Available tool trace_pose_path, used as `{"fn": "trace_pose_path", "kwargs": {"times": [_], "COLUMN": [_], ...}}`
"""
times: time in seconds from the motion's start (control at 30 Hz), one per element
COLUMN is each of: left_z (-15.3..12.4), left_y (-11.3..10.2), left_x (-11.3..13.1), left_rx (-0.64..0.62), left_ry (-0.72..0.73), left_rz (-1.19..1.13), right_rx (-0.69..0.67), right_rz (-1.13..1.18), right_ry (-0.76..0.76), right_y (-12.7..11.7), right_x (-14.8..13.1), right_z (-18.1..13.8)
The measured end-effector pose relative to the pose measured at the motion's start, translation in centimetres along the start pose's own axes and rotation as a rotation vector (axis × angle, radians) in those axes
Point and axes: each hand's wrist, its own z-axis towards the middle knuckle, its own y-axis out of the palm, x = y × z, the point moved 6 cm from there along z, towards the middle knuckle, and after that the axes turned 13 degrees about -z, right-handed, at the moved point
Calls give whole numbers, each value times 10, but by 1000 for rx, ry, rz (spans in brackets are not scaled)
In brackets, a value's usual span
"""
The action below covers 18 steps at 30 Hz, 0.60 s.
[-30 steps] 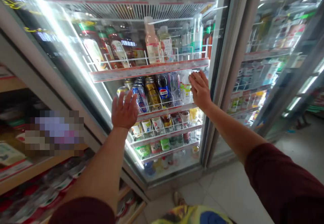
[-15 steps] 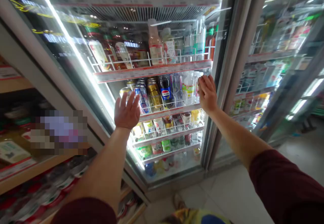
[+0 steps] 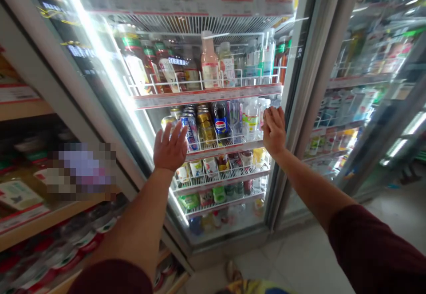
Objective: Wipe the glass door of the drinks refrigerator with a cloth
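Note:
A glass cooler door (image 3: 213, 236) stands in front of me, with drinks on wire shelves behind it. My left hand (image 3: 170, 147) is held up at the glass with its fingers spread and nothing in it; whether the palm touches the pane I cannot tell. Close to its fingertips, inside, are blue cans (image 3: 191, 134) and gold cans (image 3: 205, 125). My right hand (image 3: 274, 132) is raised near the door's right edge, fingers upward and slightly bent, holding nothing visible. Left of it stand a Pepsi bottle (image 3: 220, 119) and a clear bottle with a yellow-green label (image 3: 250, 119).
Upper shelves hold bottles, among them a pink one (image 3: 209, 61). Cups and cans line a lower shelf (image 3: 222, 181). At left is a wooden rack (image 3: 63, 209) with jars and bottles. A metal door post (image 3: 308, 68) separates another cooler at right. Pale floor tiles (image 3: 293, 258) lie below.
The view has tilted a little, so the shelves sit slightly lower and farther right. Both hands keep nearly the same place and pose before the glass.

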Motion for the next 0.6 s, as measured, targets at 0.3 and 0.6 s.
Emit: {"fn": "trace_pose_path", "kwargs": {"times": [0.3, 0.6], "left_z": [1, 2], "left_y": [-1, -4], "left_x": [5, 7], "left_rx": [29, 17], "left_ry": [47, 67], "left_rz": [84, 82], "right_rx": [-240, -361], "right_rz": [133, 225], "right_ry": [-311, -566], "right_y": [18, 26], "right_x": [-41, -111], "right_z": [6, -25]}}
